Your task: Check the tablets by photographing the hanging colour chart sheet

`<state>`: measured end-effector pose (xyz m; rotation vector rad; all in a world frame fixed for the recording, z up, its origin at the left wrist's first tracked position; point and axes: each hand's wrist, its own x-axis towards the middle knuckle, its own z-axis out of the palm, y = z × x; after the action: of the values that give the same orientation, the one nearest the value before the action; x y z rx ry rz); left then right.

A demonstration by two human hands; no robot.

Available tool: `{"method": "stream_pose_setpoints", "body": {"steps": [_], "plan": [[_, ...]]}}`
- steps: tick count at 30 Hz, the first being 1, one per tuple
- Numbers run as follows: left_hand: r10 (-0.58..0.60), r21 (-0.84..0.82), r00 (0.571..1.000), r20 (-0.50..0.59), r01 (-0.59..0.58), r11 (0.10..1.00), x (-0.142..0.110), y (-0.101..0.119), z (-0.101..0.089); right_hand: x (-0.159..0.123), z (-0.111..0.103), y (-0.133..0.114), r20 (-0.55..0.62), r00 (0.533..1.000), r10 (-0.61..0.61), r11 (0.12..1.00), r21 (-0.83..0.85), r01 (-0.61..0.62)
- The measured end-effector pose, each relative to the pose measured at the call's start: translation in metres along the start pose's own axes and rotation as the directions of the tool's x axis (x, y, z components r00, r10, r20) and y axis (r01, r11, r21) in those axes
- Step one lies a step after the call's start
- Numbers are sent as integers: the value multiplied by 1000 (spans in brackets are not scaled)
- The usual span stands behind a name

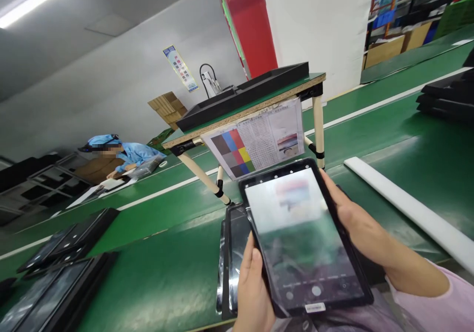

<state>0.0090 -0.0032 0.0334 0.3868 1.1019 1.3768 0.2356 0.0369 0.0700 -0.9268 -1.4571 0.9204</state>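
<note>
I hold a black tablet (303,238) upright in front of me with both hands. Its lit screen shows a blurred camera picture with round buttons along the bottom. My left hand (252,287) grips the tablet's left edge, thumb on the bezel. My right hand (357,221) holds the right edge, fingers curled behind it. The tablet faces a printed colour chart (255,144) taped to the front of a small raised table (259,102). Just behind the tablet, more black tablets (233,238) lie stacked on the green bench (155,223).
Black trays (244,92) sit on the raised table. More tablets in trays (55,273) lie at the left, dark stacks (448,95) at the right. A white strip (407,206) runs along the bench. Another person (122,154) in blue works at the far left.
</note>
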Motion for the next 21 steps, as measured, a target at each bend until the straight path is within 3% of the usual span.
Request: {"method": "stream_pose_setpoints", "body": {"steps": [2,4,8,11,13,14,17,19,21], "plan": [[-57,8,997,42,57,998,-3,-4,20,4,-5,9,-48,989,139,964,233,-124],[-76,43,992,99,72,996,-2,-9,38,9,-12,20,-85,958,275,913,335,-233],[-59,168,969,241,19,986,11,-19,51,19,-26,52,-118,894,432,888,230,-399],[-36,304,976,215,-31,952,17,-22,41,19,-36,72,-232,882,409,910,36,-413],[56,363,966,253,-148,920,16,-19,28,15,-42,75,-301,894,332,922,-94,-375],[118,379,947,298,-231,896,14,-15,21,12,-44,73,-281,918,280,923,-184,-338],[286,471,881,378,-449,759,6,0,-3,1,-45,62,1,993,118,834,-543,-99],[346,614,860,376,-511,602,4,12,-18,-6,-38,58,211,976,46,718,-686,114],[377,759,847,375,-514,398,7,22,-30,-10,-30,60,315,949,-17,618,-743,258]]}}
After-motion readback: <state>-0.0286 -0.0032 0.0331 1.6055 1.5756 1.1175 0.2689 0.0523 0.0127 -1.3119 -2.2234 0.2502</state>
